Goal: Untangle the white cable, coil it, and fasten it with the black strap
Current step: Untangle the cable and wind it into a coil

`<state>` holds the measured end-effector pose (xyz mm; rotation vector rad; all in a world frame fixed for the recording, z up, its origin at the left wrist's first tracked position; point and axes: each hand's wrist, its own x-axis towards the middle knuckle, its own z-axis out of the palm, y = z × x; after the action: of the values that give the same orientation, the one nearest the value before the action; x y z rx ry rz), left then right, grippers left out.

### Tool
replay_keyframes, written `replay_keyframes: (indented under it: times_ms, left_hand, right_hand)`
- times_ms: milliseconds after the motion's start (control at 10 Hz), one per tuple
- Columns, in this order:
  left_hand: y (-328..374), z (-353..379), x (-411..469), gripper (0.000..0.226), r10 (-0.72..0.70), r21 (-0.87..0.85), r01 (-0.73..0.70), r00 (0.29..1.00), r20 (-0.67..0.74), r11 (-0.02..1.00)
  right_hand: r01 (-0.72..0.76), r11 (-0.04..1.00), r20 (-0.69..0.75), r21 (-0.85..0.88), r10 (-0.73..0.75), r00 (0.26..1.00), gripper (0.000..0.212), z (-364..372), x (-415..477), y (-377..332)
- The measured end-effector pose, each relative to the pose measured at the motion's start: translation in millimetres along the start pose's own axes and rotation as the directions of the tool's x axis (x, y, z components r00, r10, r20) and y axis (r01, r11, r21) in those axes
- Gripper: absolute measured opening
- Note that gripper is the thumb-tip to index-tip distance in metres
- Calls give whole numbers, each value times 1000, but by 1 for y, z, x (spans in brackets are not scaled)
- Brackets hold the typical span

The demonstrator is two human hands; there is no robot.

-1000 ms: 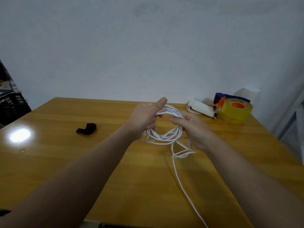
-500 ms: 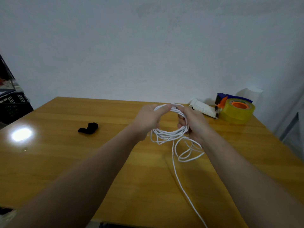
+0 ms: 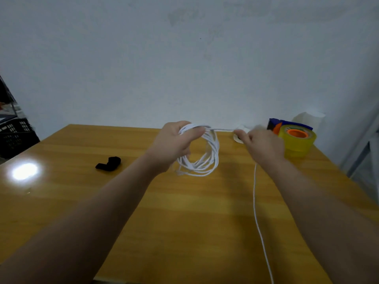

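Observation:
My left hand (image 3: pixel 174 143) grips the top of a coil of white cable (image 3: pixel 207 158), whose several loops hang down to the wooden table (image 3: pixel 184 212). A short taut strand runs from the coil to my right hand (image 3: pixel 260 145), which pinches the cable between thumb and fingers. Below my right hand the loose tail drops and trails across the table to the near edge. The black strap (image 3: pixel 109 163) lies curled on the table, left of my left hand, untouched.
A yellow tape roll with an orange core (image 3: pixel 297 141) sits in a blue dispenser at the table's back right, just behind my right hand. A white object (image 3: pixel 239 138) lies partly hidden by that hand. A black crate (image 3: pixel 14 136) stands off the table's left.
My right hand has moved away to the right from the coil, drawing a strand taut. The small loose loops that hung below the coil are gone; the tail now hangs straight.

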<state>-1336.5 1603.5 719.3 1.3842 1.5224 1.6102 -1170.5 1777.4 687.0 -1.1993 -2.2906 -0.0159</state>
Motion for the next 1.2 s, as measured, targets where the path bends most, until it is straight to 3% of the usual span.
replay_keyframes:
  times_ms: [100, 200, 300, 400, 500, 600, 700, 800, 900, 1000, 1100, 1200]
  left_hand:
    - [12, 8, 10, 30, 16, -123, -41, 980, -197, 992]
    - [13, -3, 28, 29, -150, -253, 21, 850, -505, 967]
    - [11, -36, 38, 26, -345, -393, 60, 610, -713, 918]
    - [3, -73, 42, 26, -361, -430, -30, 492, -792, 902]
    - [-8, -66, 38, 15, -316, -342, 56, 544, -777, 938]
    - [-21, -42, 36, 37, -285, -293, 100, 650, -705, 951]
    - [-20, -20, 34, 11, -200, -174, 117, 769, -607, 978]
    - [-18, -9, 32, 28, -106, -128, 53, 884, -456, 990]
    - [-14, -4, 34, 30, -55, -90, 23, 926, -373, 996]
    - [-6, -17, 37, 29, -53, -94, 6, 862, -504, 996]
    - [-6, -40, 39, 28, -168, -265, -15, 735, -656, 964]
    - [-5, -54, 38, 22, -318, -456, -64, 632, -707, 888]
  right_hand:
    - [99, 979, 74, -178, -87, 994, 67, 28, -16, -16]
    - [257, 945, 152, -200, -229, 961, 37, 52, -32, -28]
    - [289, 947, 265, -138, -246, 932, 26, 61, -45, -17]
    - [299, 942, 378, -151, -225, 898, 31, 52, -61, 12]
    - [374, 923, 308, -92, -330, 892, 31, 52, -62, 10]
    - [252, 942, 190, 221, -295, 936, 27, 51, -55, -25]
    - [58, 831, 248, 553, -231, 941, 55, 59, -45, -59]
    - [-166, 651, 403, 741, -233, 885, 81, 62, -36, -79]
    - [-354, 412, 465, 839, -207, 861, 53, 66, -33, -87]
    - [-290, 387, 341, 876, -69, 938, 16, 64, -36, -79]
    - [-249, 507, 290, 825, -1, 957, 19, 60, -28, -52]
    - [-558, 200, 572, 805, -11, 820, 17, 55, -22, -32]
